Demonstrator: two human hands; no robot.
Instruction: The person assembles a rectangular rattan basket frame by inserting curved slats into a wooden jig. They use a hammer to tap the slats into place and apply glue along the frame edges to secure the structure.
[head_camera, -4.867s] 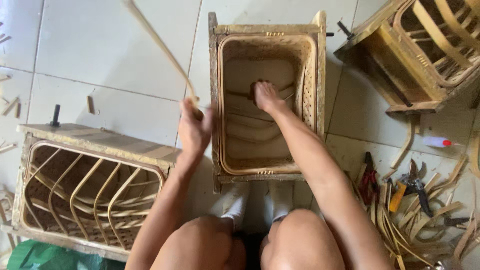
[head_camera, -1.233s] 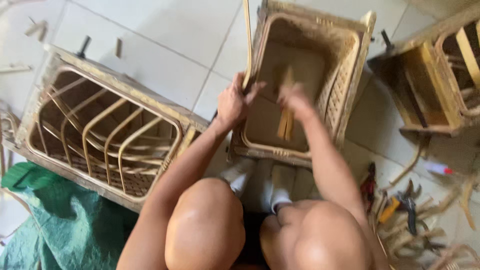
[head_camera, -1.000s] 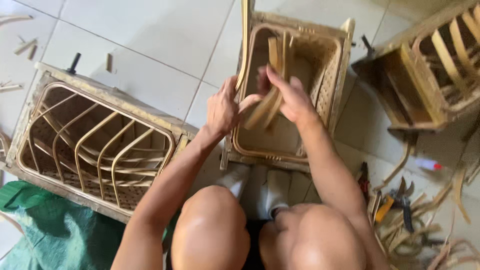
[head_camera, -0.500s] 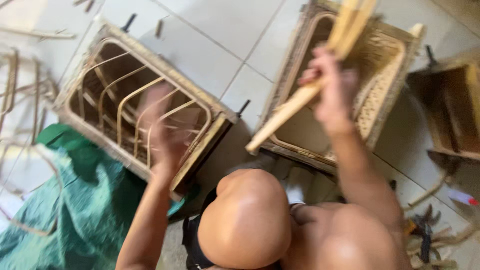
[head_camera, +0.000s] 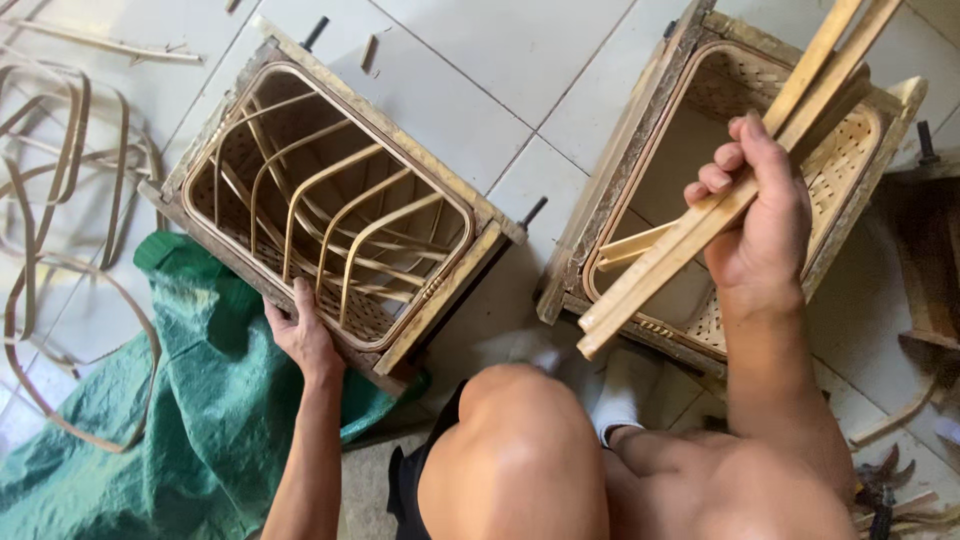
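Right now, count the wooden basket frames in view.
2 in full view: one frame gripped by the left hand; one behind the right hand holding strips. Another may sit cut off at the right edge.

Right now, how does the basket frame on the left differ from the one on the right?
The left frame holds bent curved ribs over its weave; the right frame holds none, just a few flat strips lying loose inside. The left hand grips the left frame's edge, while the right hand holds bamboo strips above the right frame. Both are rectangular wooden moulds lined with woven cane.
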